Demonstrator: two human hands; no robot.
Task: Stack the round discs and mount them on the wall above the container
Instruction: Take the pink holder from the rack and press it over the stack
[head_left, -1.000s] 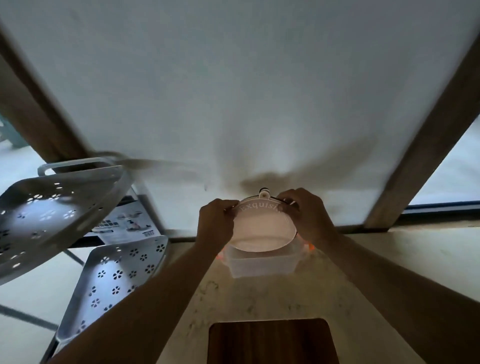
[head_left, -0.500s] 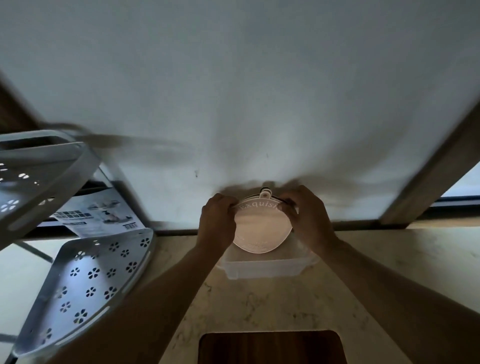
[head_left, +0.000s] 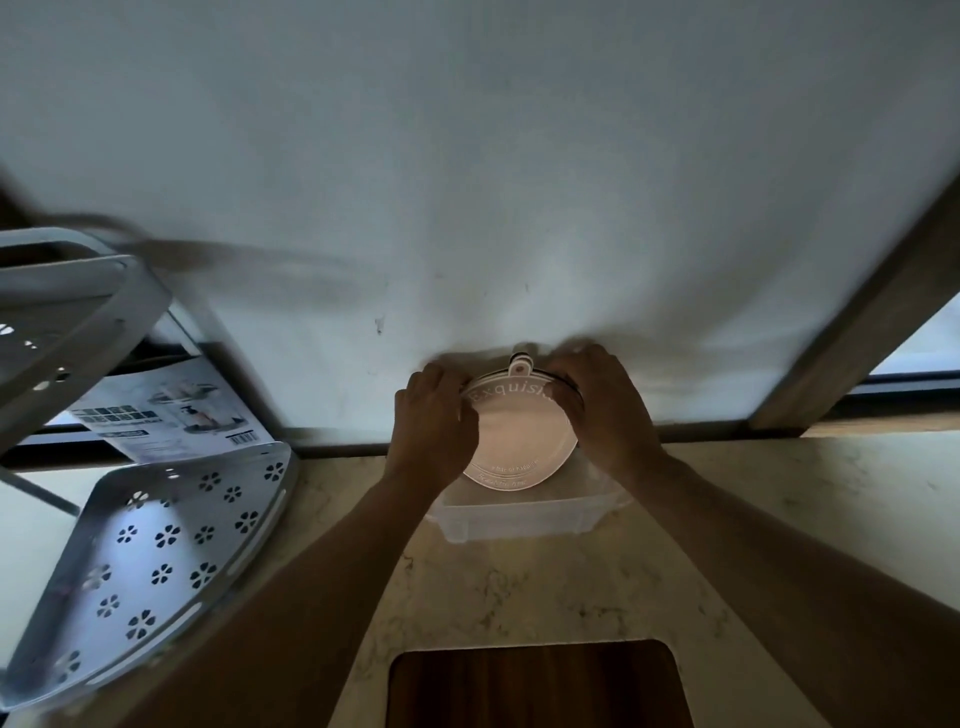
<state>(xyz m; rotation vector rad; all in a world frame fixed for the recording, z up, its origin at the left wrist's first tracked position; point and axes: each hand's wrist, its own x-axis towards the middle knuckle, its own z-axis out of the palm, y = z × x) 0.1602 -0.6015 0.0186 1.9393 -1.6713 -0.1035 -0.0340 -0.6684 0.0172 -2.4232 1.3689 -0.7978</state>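
A stack of round pale discs (head_left: 519, 439), the front one printed "Exquisite", stands upright against the white wall (head_left: 467, 182). Its small hanging tab (head_left: 519, 365) is at the top, touching the wall. My left hand (head_left: 434, 426) grips the stack's left edge and my right hand (head_left: 605, 410) grips its upper right edge. Directly below sits a clear plastic container (head_left: 514, 519) on the marble counter, partly hidden by my wrists.
A white perforated corner shelf rack (head_left: 145, 551) stands at the left, with a printed box (head_left: 171, 415) behind it. A dark wooden board (head_left: 535, 686) lies at the counter's near edge. A wooden post (head_left: 857, 322) rises at the right.
The stack has been tilted up from leaning over the container to nearly flat against the wall. Both hands have kept their grip. The view shifted slightly.
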